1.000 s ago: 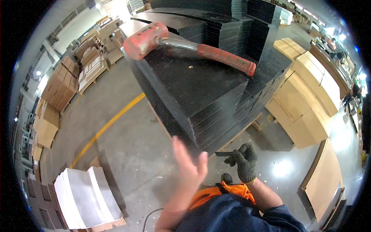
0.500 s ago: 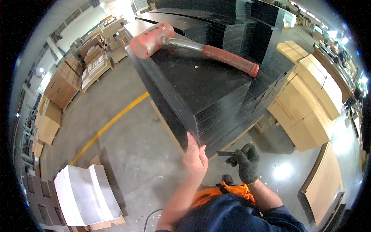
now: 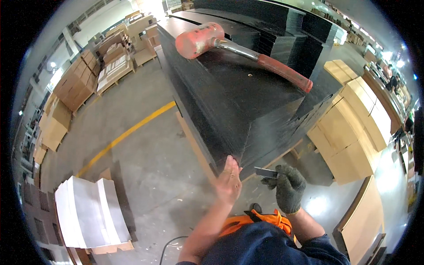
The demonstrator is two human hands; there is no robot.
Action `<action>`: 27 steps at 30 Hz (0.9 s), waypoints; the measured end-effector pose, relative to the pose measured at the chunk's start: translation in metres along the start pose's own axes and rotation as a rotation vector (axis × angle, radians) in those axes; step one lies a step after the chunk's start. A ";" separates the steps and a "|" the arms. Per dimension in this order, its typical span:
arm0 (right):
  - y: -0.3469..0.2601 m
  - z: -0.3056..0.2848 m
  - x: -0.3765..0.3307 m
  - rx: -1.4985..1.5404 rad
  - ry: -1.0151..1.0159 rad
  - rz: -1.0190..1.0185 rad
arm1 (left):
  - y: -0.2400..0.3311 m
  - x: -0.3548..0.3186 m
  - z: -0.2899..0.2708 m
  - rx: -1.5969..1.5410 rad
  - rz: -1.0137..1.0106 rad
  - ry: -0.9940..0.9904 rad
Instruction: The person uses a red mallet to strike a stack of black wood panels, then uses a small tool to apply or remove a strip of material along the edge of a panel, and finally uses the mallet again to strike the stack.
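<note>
A tall stack of black boards (image 3: 247, 101) stands in front of me on a wooden pallet. My bare left hand (image 3: 228, 181) is flat with its fingertips against the stack's near corner, low down. My right hand (image 3: 288, 187), in a dark grey glove, holds a small flat metal blade (image 3: 265, 172) pointing left toward that corner. A red rubber mallet (image 3: 207, 39) with a red-gripped handle lies on top of the stack.
A pallet of grey-white sheets (image 3: 88, 212) sits on the concrete floor at lower left. Stacks of tan boards (image 3: 353, 128) stand to the right, more cardboard stacks (image 3: 75, 84) at far left. A yellow floor line (image 3: 128, 134) runs diagonally. A cable lies by my feet.
My left hand has moved up from the open air to the stack's near corner. The view has come closer to the stack. My right hand has held the blade steady.
</note>
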State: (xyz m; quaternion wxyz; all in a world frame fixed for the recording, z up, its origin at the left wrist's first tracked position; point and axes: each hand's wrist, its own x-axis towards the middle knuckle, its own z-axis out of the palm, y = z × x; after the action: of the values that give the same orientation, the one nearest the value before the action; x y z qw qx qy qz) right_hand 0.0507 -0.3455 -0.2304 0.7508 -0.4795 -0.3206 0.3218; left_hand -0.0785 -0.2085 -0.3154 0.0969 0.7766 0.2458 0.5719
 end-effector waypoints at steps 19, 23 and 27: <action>-0.024 0.015 0.025 -0.560 -0.067 -0.157 | 0.017 0.012 0.009 -0.039 -0.234 0.011; -0.027 0.011 0.026 -0.796 -0.099 -0.317 | 0.011 0.022 0.001 0.017 -0.057 0.032; -0.029 0.005 0.028 -0.724 -0.102 -0.370 | 0.010 0.017 -0.012 0.037 -0.033 -0.030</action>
State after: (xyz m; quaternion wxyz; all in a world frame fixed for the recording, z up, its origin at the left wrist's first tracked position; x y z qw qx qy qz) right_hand 0.0683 -0.3305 -0.1967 0.5620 -0.6303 -0.5309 0.0711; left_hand -0.0834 -0.2106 -0.2926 0.0957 0.7824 0.2678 0.5541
